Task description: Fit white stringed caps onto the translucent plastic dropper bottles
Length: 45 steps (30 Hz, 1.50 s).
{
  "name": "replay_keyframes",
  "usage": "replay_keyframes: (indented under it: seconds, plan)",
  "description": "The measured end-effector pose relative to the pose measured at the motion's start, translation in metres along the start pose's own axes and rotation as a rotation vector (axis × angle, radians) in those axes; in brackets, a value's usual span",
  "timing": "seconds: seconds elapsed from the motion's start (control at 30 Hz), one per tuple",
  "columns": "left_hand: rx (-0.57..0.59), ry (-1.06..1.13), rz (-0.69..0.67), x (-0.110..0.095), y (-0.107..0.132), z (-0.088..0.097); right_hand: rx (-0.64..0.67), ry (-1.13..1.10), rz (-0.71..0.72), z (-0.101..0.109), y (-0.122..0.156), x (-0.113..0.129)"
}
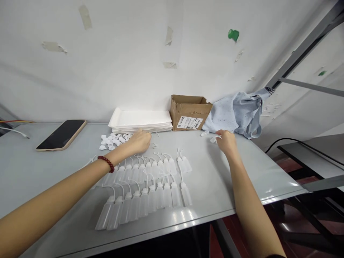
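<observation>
My left hand (142, 141), with a red bead bracelet on the wrist, is closed beside a pile of small white caps (110, 140); its fingertips are turned away, so what they pinch is hidden. A thin white tube end (157, 134) shows just past it. Farther right, my right hand (227, 142) pinches at a small translucent plastic piece (213, 139) low over the table. Another translucent piece (204, 133) lies nearby. Below my left hand, translucent squeeze bottles with thin curved tubes lie in two rows, a back row (138, 173) and a front row (145, 200).
A stack of white padded envelopes (142, 120) and an open cardboard box (188, 113) stand against the wall. Light blue cloth (233, 111) lies at the right of the box. A phone (62, 134) rests on the grey table (209, 190) at left.
</observation>
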<state>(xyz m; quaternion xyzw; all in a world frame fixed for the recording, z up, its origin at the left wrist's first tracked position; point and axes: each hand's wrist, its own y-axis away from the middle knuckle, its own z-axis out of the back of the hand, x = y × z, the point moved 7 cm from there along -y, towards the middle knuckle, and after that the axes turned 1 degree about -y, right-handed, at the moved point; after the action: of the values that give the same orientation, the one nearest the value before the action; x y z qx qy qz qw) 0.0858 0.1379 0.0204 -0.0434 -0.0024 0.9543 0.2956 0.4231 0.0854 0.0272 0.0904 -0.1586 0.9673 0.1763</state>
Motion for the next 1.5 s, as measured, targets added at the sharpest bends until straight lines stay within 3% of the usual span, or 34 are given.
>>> replay_keyframes:
  seconds: [0.27, 0.5, 0.63, 0.93, 1.27, 1.5]
  plan:
    - [-0.075, 0.127, 0.006, -0.013, 0.026, 0.023, 0.11, 0.097, 0.102, -0.02, 0.001, 0.012]
    - [-0.142, 0.396, 0.197, -0.018, 0.064, 0.05, 0.158, 0.039, 0.219, -0.028, 0.008, 0.038]
    - [-0.148, 0.537, 0.313, -0.011, 0.083, 0.046, 0.116, -0.034, 0.241, -0.026, 0.009, 0.048]
    - [-0.242, 0.706, 0.464, 0.02, 0.103, 0.024, -0.011, -0.009, 0.135, -0.028, 0.005, 0.042]
    - [-0.566, 0.892, 0.604, 0.051, 0.122, 0.048, -0.029, 0.015, 0.064, -0.035, 0.005, 0.031]
    - [-0.619, 0.997, 0.632, 0.058, 0.123, 0.053, -0.048, -0.061, 0.016, -0.036, 0.003, 0.028]
